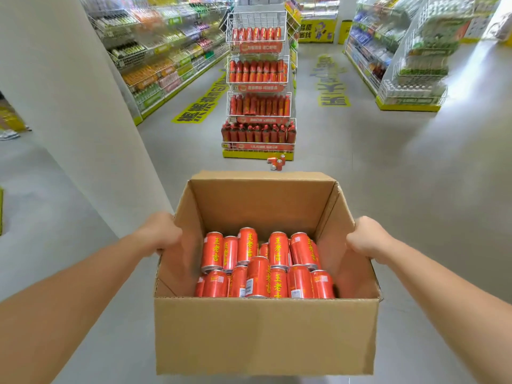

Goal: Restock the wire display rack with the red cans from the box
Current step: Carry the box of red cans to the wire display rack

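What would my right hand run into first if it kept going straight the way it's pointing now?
The right hand already grips the right wall of the cardboard box, pointing inward. Straight on, it would likely meet the red cans inside, though depth is hard to judge.

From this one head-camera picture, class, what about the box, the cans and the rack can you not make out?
- Fingertips of the left hand and right hand: hidden by the walls of the cardboard box.
- Count of red cans: lower layers hidden by upper cans.
- Wire display rack labels: too small and blurred.
- Side shelves: motion blur.
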